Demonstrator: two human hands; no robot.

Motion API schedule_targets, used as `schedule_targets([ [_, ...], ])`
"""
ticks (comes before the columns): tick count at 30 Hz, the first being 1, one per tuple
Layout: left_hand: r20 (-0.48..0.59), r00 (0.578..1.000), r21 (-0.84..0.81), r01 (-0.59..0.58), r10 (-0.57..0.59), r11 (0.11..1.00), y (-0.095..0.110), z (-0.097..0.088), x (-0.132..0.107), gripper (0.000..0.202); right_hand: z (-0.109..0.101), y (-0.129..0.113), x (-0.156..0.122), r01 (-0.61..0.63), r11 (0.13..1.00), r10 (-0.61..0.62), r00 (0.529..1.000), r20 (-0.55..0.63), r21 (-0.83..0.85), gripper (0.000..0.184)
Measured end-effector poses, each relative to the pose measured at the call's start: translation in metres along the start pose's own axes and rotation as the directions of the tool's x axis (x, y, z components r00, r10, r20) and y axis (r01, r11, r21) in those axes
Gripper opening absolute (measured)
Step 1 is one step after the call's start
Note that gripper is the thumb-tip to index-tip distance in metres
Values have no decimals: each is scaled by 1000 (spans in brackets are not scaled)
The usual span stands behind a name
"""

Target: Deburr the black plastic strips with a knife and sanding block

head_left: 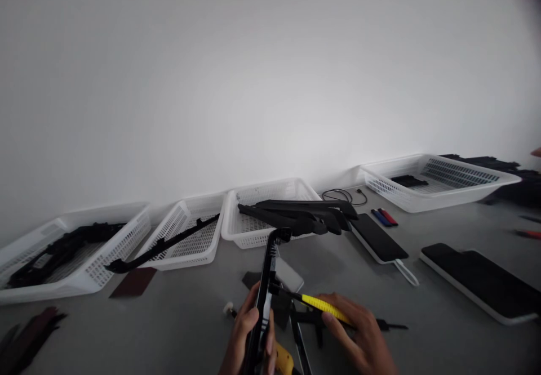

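My left hand (243, 330) is wrapped round a long, narrow black plastic part (265, 285), held upright with its hooked end at the top. My right hand (357, 330) grips a slim tool with a yellow ribbed handle (325, 307). Its dark front end points left and meets or nearly meets the part's side; the exact contact is unclear. Under the hands lie a yellow and black object (284, 358), partly hidden, and dark pieces on the table. A thin black rod-like tip (395, 326) shows beyond my right hand.
White baskets (186, 262) stand along the wall, several holding black parts. Long black parts (296, 214) rest across the middle basket. At right are a black phone-like device (378, 239), a larger one (477, 279), and lighters (384, 217). Brownish sheets (133, 283) lie left.
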State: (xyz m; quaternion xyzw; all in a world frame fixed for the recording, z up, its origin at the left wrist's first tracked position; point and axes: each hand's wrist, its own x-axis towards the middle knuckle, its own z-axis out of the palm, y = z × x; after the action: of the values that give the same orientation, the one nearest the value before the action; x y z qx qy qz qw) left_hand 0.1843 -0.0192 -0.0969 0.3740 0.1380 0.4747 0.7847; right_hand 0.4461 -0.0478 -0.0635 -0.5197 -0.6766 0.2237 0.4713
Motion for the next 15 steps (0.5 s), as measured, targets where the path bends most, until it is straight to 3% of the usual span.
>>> schedule_targets([
  [6, -82, 995, 29, 61, -58, 998, 13, 18, -4, 53, -2, -2, 3, -10, 1000, 10, 1000, 11, 17, 47],
  [12, -120, 992, -7, 48, -48, 999, 4, 17, -7, 63, 1, 4, -1, -36, 999, 35, 998, -46, -16, 51],
  [15, -149, 987, 4, 63, -62, 998, 2, 17, -9, 66, 2, 2, -2, 14, 1000, -15, 998, -63, -13, 51],
])
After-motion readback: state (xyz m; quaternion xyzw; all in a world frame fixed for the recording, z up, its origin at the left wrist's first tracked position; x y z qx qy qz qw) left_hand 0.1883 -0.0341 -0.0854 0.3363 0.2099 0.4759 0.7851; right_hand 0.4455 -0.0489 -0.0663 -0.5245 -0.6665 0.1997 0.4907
